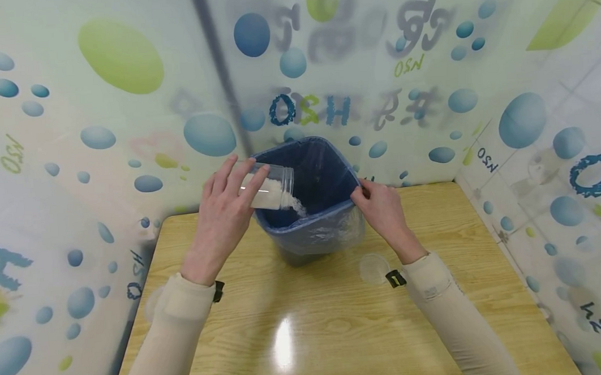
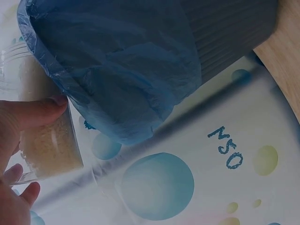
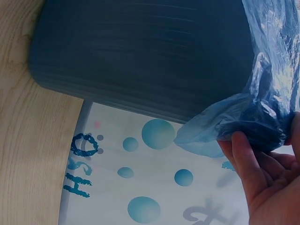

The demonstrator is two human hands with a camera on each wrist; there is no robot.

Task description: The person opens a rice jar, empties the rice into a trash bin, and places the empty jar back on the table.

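The left hand is gripping a clear plastic jar, with the thumb and fingers closing around its body. The jar is lying tilted above the left side of the trash bin, its mouth pointing right and slightly near. White, rice-like grains are filling part of the jar and spilling from its mouth into the bin.

The right hand is pinching the translucent blue bin liner at the right side of the rim. The liner is covering the rim and hanging loosely over the outer wall.

The bin is standing on the far part of the wood-grain table, near the patterned sheet. A clear round lid is lying on the table, on the near right side of the bin. A pale round object is showing partly behind the left sleeve; its type cannot be determined.
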